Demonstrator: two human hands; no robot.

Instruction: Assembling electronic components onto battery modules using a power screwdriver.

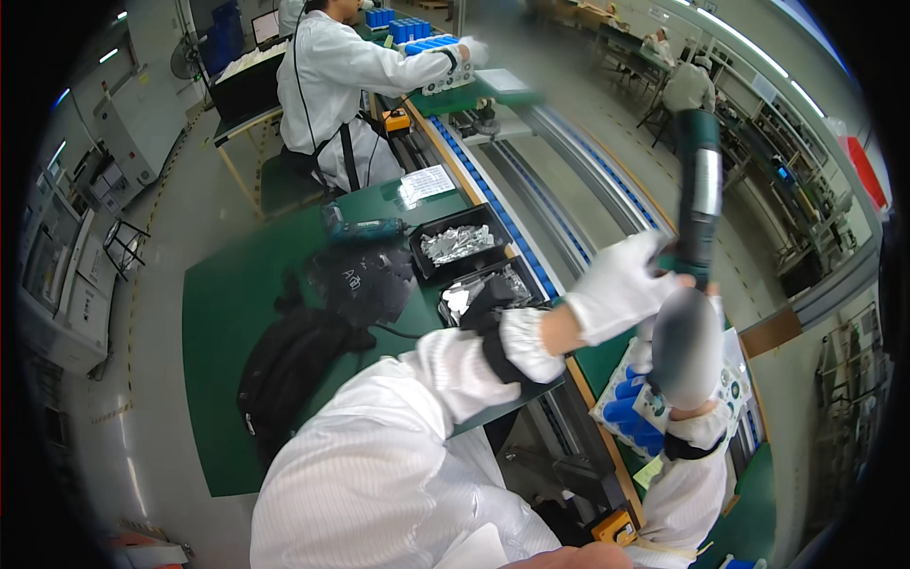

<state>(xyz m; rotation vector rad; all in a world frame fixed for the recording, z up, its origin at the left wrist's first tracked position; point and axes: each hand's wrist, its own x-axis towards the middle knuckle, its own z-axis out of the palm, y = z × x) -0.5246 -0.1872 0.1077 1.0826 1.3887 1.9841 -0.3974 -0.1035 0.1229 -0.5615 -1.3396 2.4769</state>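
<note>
A green work table (237, 313) fills the middle left of the frame, standing on a pale grey floor in a long factory hall, with a conveyor line (559, 190) of grey rails and blue edging running from the top centre down toward the lower right. On the table lie a dark bag (284, 370), a black mat (365, 280), a teal power tool (365, 229) and two black trays (460, 247) of shiny metal strips, with a white sheet of paper (427, 182) beyond them. At the top centre a co-worker (341, 85) in a white coat works at the line beside racks of blue cylinders; other people sit far off at the upper right. In the right of the frame the left hand (621, 284), gloved in white, reaches across from the lower centre and is closed around the lower part of a hanging green and silver electric screwdriver (700, 190), which stands nearly upright above the line. The right hand (684, 346) is blurred, raised just beneath the left one, so I cannot tell whether it grips anything. Below it, at the lower right, a white holder with blue cylindrical cells (630, 412) rests at the edge of the line.
</note>
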